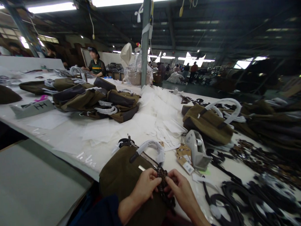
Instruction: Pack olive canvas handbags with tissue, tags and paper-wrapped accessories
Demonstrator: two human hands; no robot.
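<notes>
An olive-green handbag point(118, 170) lies at the table's near edge in front of me. Its handle point(151, 146) is wrapped in white paper and arches up beyond my hands. Between my fingers is a dark brown, mottled trim piece point(162, 175), which hangs down over the bag's right side; its exact kind is unclear. My left hand point(146, 184) pinches it from the left, thumb and fingertips together. From the right, my right hand point(179, 186) grips the same piece with curled fingers. Part of the trim is hidden behind the fingers.
A grey tape dispenser point(198, 151) stands right of the bag, beside cardboard tags point(184, 158). Coiled black straps point(225, 202) lie at the right. Another olive bag point(207, 122) and a bag pile point(98, 98) sit farther back. White paper sheets point(157, 109) cover the middle. A co-worker point(95, 63) is across the table.
</notes>
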